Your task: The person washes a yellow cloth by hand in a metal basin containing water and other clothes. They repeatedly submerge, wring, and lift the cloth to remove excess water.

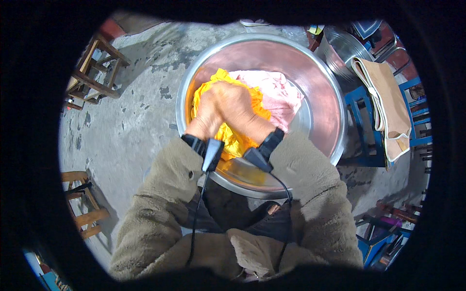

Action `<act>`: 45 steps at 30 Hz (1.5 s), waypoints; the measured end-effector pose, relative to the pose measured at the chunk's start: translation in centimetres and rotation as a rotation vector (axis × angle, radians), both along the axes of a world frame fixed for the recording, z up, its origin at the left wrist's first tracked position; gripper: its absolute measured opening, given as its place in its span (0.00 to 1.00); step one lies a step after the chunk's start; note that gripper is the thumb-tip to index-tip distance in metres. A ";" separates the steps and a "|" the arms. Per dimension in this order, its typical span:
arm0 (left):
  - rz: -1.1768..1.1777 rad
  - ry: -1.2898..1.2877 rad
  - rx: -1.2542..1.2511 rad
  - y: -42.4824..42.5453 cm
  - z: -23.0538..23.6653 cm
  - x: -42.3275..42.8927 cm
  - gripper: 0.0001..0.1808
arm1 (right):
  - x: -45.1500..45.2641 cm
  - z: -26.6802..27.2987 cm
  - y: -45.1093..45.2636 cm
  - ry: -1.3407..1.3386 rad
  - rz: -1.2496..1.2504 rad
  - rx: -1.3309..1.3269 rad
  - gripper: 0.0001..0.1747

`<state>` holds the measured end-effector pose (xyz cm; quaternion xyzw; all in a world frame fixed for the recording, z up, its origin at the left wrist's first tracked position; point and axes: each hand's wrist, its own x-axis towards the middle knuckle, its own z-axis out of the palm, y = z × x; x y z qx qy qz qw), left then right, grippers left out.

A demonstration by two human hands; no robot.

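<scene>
A large round metal basin (326,120) stands on the floor before me. At its left side my left hand (208,112) and my right hand (242,109) press together on a bunched yellow cloth (233,140). The fingers are mostly hidden, curled into the cloth and against each other. Beside the yellow cloth, touching it on the right, lies a crumpled pale pink cloth (278,94) in the basin. Both wrists wear black straps with small devices and cables.
Wooden stools stand at the upper left (96,69) and lower left (89,218). At the right, a folded brown cloth piece with white edging (389,105) lies over a blue wooden stool (358,127). A tall metal container (338,51) stands behind the basin.
</scene>
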<state>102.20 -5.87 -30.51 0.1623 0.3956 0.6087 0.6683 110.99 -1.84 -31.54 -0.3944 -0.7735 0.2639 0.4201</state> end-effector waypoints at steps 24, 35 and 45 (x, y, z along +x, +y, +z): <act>-0.095 -0.001 0.337 2.1 3.3 -2.9 0.13 | 8.7 -0.3 7.1 0.110 0.686 -0.864 0.16; 0.187 0.110 0.432 2.6 4.6 -6.2 0.10 | 10.7 3.5 8.2 0.484 0.609 -0.780 0.08; 0.234 0.150 0.458 2.9 3.6 -5.7 0.10 | 9.8 4.6 7.7 0.597 0.383 -0.662 0.08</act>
